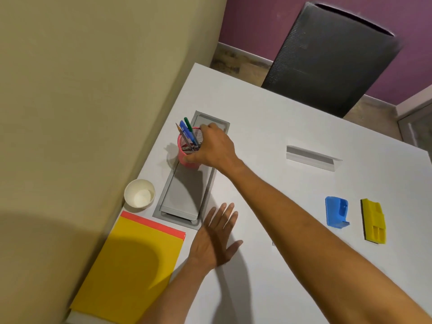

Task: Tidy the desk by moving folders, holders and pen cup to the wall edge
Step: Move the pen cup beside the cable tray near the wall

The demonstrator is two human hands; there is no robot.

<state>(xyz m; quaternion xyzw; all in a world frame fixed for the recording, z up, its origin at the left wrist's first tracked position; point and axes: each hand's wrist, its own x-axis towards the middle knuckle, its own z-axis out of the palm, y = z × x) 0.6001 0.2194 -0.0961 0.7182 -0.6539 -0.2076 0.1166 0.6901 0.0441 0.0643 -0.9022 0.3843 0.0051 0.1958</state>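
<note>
Meanwhile right hand [211, 146] is wrapped around the pink pen cup [188, 148], left hand [216, 239] resting flat, fingers spread, on desk [292, 118].

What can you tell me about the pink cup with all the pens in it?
The pink pen cup looks like round wire mesh. It stands upright, near the wall, on the edge of a grey panel set in the white desk. A green pen, blue pens and a pencil poke out. The right hand wraps its fingers around it.
</note>
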